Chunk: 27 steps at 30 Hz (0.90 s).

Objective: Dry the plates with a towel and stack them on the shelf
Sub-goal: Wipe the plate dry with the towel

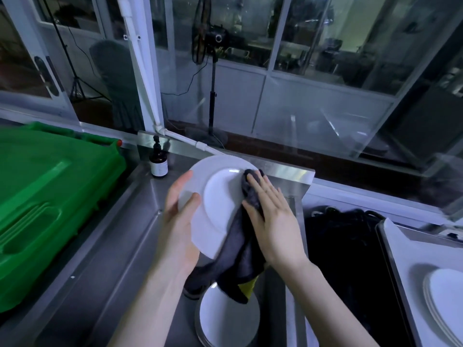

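While left hand (pixel 180 221) grips plate (pixel 220 194) rim, right hand (pixel 273 221) fingers straight, pressing towel (pixel 238 259) onto it

Tilted plate (pixel 220 194): plain white. Towel (pixel 238 249): dark grey, one yellow corner. Lower plate stack (pixel 225 319): white. Right-side plates (pixel 446 296): white. Bin (pixel 50 196): bright green, red cap. Bottle (pixel 158 161): dark brown, white label, black pump. Worktop (pixel 100 246): steel grey.

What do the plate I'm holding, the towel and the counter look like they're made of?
Plate: probably glazed ceramic, white and smooth with a soft sheen. Towel: soft dark grey fabric, maybe microfibre; it drapes in folds. Counter: brushed stainless steel by its streaky grey reflections.
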### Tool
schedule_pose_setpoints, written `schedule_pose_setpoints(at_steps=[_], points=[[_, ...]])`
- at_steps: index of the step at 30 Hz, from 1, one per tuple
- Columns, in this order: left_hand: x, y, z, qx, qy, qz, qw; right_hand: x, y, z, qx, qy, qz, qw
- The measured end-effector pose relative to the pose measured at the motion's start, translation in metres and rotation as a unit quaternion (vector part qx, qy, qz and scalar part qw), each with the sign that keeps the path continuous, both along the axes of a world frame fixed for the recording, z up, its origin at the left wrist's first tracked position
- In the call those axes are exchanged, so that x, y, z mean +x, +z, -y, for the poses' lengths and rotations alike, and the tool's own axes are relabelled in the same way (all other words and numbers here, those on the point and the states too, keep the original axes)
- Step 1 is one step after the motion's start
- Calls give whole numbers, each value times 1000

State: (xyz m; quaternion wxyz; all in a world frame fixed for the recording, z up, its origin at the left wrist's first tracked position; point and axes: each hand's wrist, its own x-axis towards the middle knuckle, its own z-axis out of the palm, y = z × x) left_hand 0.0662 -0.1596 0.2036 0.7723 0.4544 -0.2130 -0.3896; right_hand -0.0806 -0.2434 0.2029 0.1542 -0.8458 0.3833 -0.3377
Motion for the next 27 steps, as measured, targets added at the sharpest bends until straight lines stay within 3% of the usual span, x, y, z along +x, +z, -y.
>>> schedule_pose_setpoints(at_steps=[7,10,12,19,24,27], points=[[-5,0,-2,-4,-74,41,996,7,-18,-33,-48,93,23,994],[-10,4,-2,-8,-104,85,991,16,4,-15,15,23,120,992],[-9,6,-2,-10,-102,109,989,16,16,-4,40,-5,135,990],[-7,2,-2,-26,-109,108,988,12,25,-8,-80,181,-38,979],[3,-4,-11,4,-91,121,988,3,23,12,91,22,100,991],[5,-2,-10,-8,-101,132,986,8,18,-3,44,81,71,993]])
